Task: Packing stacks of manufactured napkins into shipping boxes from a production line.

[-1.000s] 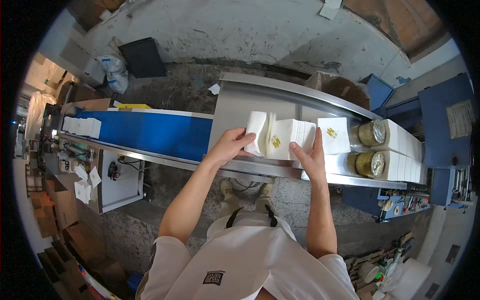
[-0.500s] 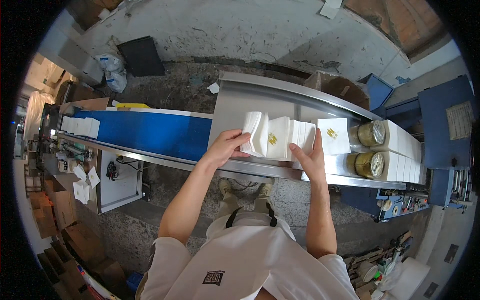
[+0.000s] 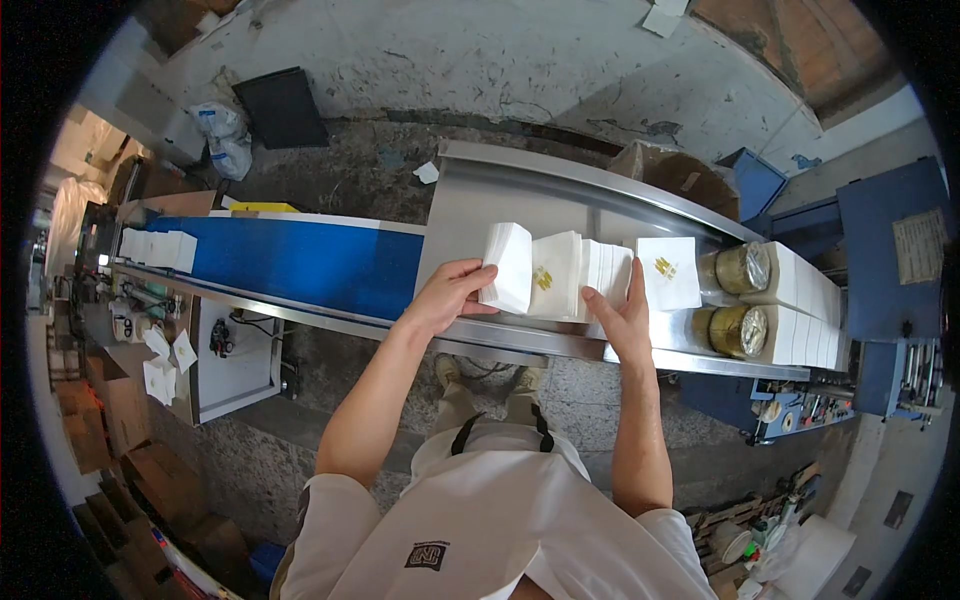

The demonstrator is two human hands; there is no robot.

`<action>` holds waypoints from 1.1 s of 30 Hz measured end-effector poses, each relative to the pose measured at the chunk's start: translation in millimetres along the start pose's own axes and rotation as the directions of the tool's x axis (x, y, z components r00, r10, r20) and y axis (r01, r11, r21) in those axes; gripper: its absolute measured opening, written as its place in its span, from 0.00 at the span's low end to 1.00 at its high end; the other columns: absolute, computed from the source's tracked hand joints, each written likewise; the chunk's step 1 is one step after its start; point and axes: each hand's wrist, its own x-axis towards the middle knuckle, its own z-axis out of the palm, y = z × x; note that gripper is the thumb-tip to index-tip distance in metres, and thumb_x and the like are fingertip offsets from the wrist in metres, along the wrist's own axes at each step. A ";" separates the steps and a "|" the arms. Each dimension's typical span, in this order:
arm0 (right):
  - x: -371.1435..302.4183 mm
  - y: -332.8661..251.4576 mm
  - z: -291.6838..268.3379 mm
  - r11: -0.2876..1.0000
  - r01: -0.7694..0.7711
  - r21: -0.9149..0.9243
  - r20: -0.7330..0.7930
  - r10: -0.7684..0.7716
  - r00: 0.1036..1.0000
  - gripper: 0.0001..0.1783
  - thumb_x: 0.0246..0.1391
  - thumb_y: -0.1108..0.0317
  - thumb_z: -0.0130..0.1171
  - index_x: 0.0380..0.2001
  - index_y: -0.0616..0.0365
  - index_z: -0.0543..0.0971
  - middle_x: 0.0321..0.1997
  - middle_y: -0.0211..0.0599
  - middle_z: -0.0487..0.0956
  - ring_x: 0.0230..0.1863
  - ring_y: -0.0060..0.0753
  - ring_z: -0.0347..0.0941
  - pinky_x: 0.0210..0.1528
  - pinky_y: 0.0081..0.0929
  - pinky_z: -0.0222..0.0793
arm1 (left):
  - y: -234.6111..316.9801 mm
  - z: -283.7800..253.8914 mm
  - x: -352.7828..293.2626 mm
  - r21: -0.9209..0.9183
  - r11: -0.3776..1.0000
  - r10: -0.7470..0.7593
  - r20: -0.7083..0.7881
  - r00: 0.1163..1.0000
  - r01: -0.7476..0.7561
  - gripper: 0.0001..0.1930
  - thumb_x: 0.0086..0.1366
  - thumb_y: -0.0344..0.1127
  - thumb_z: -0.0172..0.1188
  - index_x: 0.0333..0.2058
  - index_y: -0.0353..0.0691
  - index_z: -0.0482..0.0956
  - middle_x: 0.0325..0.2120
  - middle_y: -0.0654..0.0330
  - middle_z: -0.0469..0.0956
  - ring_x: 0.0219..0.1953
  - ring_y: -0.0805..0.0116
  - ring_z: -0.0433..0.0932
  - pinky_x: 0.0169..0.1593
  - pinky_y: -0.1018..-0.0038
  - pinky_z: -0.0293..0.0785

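Observation:
Both hands hold a row of white paper napkins over the steel table. My left hand grips the left end, its thumb on the side of a napkin stack and fingers below. My right hand closes on the right end, thumb against a folded bundle of napkins. Between them a napkin with a gold print faces up, leaning among the others. Just right of my right hand lies another gold-printed napkin, apart from the held row.
Two round metal weights stand before long rows of white napkins at the right. A blue conveyor belt runs left, with napkin stacks at its far end. A blue machine stands far right.
The napkins at the left end, fanned apart before, now sit closer together, with a flat white side showing. Both hands stay in nearly the same place.

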 end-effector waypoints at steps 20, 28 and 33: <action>0.3 5.9 0.7 0.999 -0.012 0.036 -0.009 0.013 1.000 0.53 0.49 0.64 0.69 0.65 0.79 0.47 0.62 0.66 0.63 0.61 0.48 0.65 0.60 0.35 0.66 | -2.9 -5.2 3.7 -0.061 0.998 -0.027 0.042 0.999 0.030 0.19 0.71 0.39 0.52 0.52 0.30 0.73 0.41 0.56 0.78 0.41 0.66 0.81 0.45 0.70 0.82; -1.7 -5.4 1.1 0.999 -0.033 0.021 0.007 0.033 0.999 0.53 0.49 0.65 0.68 0.66 0.78 0.45 0.63 0.66 0.62 0.61 0.47 0.65 0.58 0.34 0.68 | -0.5 -3.9 1.9 -0.086 0.996 -0.031 0.034 0.999 0.034 0.18 0.70 0.38 0.51 0.51 0.30 0.74 0.40 0.56 0.78 0.40 0.66 0.81 0.44 0.71 0.83; -2.2 -8.9 1.1 1.000 -0.015 0.026 0.009 0.014 1.000 0.53 0.49 0.66 0.68 0.66 0.77 0.45 0.63 0.66 0.62 0.60 0.47 0.66 0.57 0.35 0.69 | -0.6 -5.5 2.6 -0.099 0.994 -0.031 0.044 0.999 0.035 0.18 0.70 0.38 0.51 0.51 0.29 0.73 0.41 0.54 0.78 0.41 0.65 0.81 0.44 0.71 0.83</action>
